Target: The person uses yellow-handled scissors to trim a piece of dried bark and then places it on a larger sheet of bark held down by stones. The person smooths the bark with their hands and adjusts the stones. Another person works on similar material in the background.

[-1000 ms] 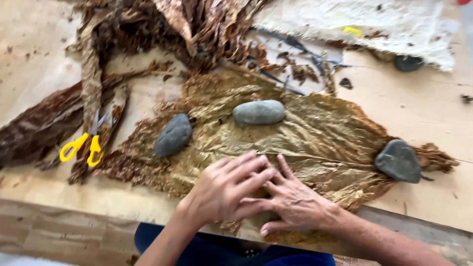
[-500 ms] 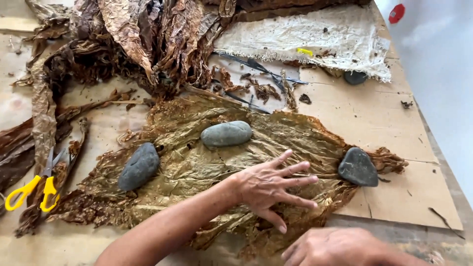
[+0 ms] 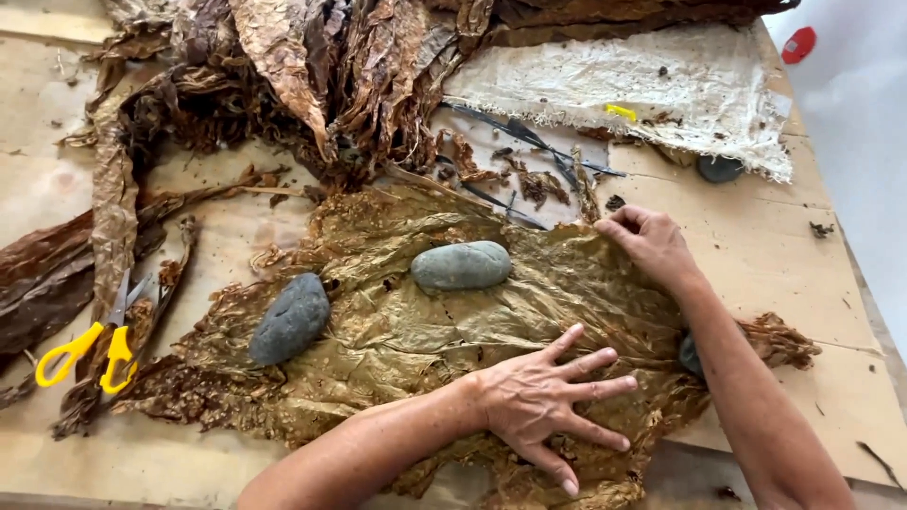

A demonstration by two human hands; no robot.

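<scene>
Big golden-brown dried leaf (image 3: 406, 349) lies spread across the middle of the bench (image 3: 794, 274), wrinkled but mostly opened out.

My left hand (image 3: 543, 401) lies flat on the leaf's near half, fingers (image 3: 590, 364) splayed wide and pressing down, gripping nothing. My right hand (image 3: 647, 241) is at the leaf's far right edge, fingers curled onto the margin; I cannot tell whether they pinch the edge or only press it.

Three stones bear on the leaf: a dark grey stone (image 3: 290, 318) at the left, a lighter oval stone (image 3: 461, 265) near the middle, and a third stone (image 3: 691, 354) mostly hidden behind my right forearm.

Progress, as I judge it: the left and centre of the leaf look flattened and weighted. The right end is still bunched, with a crumpled tail (image 3: 779, 340) past my forearm, and the near edge under my left hand is ragged and folded. That part looks left to smooth.

Round about: a heap of darker dried leaves (image 3: 312, 76) along the far side, yellow-handled scissors (image 3: 94, 345) at the left just beside a dark leaf strip, a pale frayed cloth (image 3: 652, 85) at the far right, and loose stems (image 3: 529, 151) between cloth and leaf.
</scene>
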